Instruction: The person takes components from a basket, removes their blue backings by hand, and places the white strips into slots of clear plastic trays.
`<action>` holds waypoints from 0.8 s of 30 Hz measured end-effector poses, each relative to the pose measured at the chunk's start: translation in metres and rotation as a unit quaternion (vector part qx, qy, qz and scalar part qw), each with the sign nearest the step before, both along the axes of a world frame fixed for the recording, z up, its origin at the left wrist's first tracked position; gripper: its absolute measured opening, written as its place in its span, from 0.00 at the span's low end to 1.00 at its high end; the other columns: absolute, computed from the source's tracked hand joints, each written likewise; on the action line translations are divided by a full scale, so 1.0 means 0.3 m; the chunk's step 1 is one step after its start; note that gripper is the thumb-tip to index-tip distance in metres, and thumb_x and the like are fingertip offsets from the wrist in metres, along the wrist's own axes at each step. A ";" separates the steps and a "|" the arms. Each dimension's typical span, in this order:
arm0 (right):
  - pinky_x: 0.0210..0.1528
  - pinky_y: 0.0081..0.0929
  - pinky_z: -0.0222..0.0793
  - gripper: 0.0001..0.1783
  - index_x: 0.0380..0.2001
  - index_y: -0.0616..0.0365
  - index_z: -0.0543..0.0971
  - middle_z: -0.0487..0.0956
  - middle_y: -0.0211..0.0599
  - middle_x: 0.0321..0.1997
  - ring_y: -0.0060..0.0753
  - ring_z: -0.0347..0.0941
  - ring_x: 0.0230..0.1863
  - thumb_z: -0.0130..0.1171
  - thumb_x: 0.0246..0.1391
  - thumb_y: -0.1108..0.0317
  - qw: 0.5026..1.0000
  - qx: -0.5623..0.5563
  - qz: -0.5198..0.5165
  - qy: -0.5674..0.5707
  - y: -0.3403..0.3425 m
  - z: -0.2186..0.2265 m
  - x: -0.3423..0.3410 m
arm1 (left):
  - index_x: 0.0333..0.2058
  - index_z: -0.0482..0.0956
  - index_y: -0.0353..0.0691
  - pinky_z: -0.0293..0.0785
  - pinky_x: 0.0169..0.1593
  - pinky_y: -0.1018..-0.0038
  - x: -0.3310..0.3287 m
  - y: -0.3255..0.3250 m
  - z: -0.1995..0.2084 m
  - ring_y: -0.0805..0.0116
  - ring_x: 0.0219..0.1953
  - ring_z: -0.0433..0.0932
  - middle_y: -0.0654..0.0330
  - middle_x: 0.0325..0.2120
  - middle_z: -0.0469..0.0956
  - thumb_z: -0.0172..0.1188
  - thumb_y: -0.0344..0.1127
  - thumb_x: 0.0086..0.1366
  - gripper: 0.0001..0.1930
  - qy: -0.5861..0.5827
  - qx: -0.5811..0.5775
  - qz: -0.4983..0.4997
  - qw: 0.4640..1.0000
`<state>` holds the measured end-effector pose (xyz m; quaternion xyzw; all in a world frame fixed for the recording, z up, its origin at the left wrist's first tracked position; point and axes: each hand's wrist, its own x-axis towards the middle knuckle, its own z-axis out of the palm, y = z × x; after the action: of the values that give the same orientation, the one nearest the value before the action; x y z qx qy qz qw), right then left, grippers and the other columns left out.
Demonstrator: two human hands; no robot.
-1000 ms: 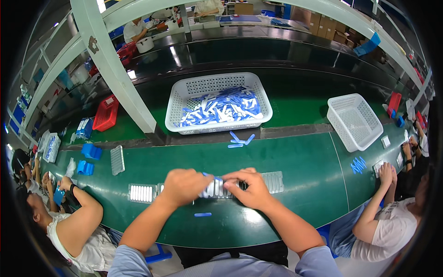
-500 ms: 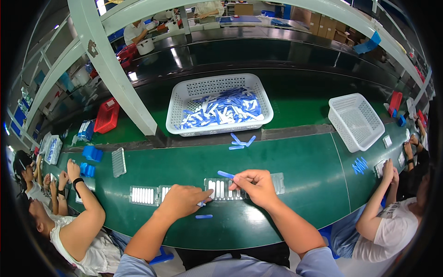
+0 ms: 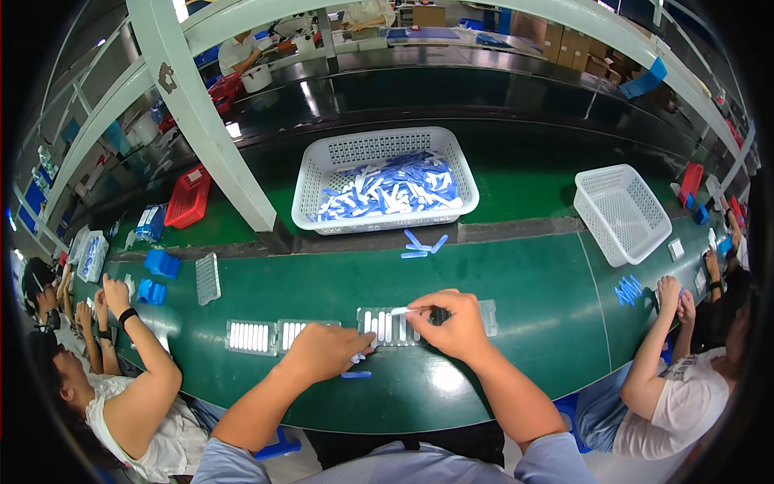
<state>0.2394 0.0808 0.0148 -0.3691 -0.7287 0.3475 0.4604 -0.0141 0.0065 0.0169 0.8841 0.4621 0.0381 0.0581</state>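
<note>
My right hand [image 3: 454,323] pinches a slim white strip [image 3: 401,310] between thumb and fingertips, just over the top edge of a clear slotted plastic tray [image 3: 363,316]. Several white strips stand side by side in that tray, and some slots toward its right look dark. My left hand [image 3: 326,352] is closed around a few small blue and white strips [image 3: 357,358], its fingertips at the tray's lower left corner. Below it, a blue strip [image 3: 355,374] lies on the green table. My right hand partly covers the tray's right end.
Filled trays [image 3: 250,337] lie to the left; another clear tray [image 3: 488,317] lies right. A white basket [image 3: 385,222] of blue and white strips stands ahead, with loose blue strips [image 3: 415,254] before it. Another white basket [image 3: 622,214] stands right. People work at both sides.
The strip in my right hand showed blue and now shows white; it has come lower, over the tray. My left hand stays nearly in place.
</note>
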 end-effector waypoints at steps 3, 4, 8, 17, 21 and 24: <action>0.44 0.32 0.69 0.04 0.27 0.57 0.86 0.83 0.30 0.23 0.31 0.76 0.25 0.72 0.46 0.72 0.988 -0.130 0.063 -0.052 0.013 -0.035 0.010 | 0.54 0.79 0.53 0.76 0.32 0.65 0.017 0.002 0.006 0.60 0.31 0.83 0.65 0.27 0.80 0.67 0.42 0.58 0.23 0.005 0.003 0.054 0.999; 0.44 0.32 0.69 0.04 0.27 0.57 0.86 0.83 0.30 0.23 0.31 0.76 0.25 0.72 0.46 0.72 0.988 -0.130 0.063 -0.052 0.016 -0.045 0.008 | 0.51 0.82 0.53 0.75 0.29 0.65 0.021 0.004 0.005 0.61 0.27 0.81 0.65 0.23 0.79 0.67 0.44 0.61 0.19 -0.027 0.032 0.051 0.998; 0.48 0.37 0.60 0.08 0.35 0.49 0.84 0.80 0.29 0.28 0.36 0.74 0.37 0.69 0.48 0.68 0.983 0.004 0.066 -0.171 0.023 -0.078 -0.028 | 0.46 0.85 0.53 0.73 0.27 0.66 0.043 -0.013 0.047 0.60 0.23 0.80 0.63 0.21 0.79 0.66 0.47 0.64 0.14 -0.071 0.036 0.073 0.994; 0.51 0.37 0.57 0.17 0.45 0.51 0.82 0.74 0.29 0.33 0.36 0.70 0.40 0.70 0.49 0.66 0.971 0.156 0.026 -0.177 0.011 -0.036 -0.041 | 0.37 0.81 0.47 0.77 0.30 0.62 0.042 -0.122 0.031 0.56 0.28 0.84 0.61 0.26 0.84 0.64 0.45 0.63 0.10 -0.032 -0.092 0.121 0.988; 0.49 0.35 0.55 0.14 0.42 0.51 0.82 0.73 0.27 0.29 0.33 0.69 0.36 0.68 0.49 0.69 0.986 0.149 -0.016 -0.079 -0.003 -0.028 -0.055 | 0.37 0.80 0.46 0.77 0.31 0.59 0.069 -0.145 0.003 0.55 0.29 0.84 0.59 0.26 0.84 0.63 0.43 0.63 0.09 -0.023 -0.072 0.121 0.990; 0.47 0.34 0.55 0.11 0.39 0.50 0.83 0.72 0.26 0.27 0.32 0.68 0.33 0.68 0.49 0.71 0.983 0.169 -0.031 -0.057 -0.004 -0.027 -0.047 | 0.36 0.82 0.47 0.77 0.33 0.61 0.085 -0.150 0.007 0.53 0.29 0.83 0.57 0.26 0.84 0.65 0.40 0.62 0.07 -0.014 -0.054 0.145 0.988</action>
<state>0.2253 0.0795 0.0068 -0.3277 -0.7902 0.1829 0.4844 0.0114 -0.0384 0.0189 0.8028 0.5857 0.0333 0.1060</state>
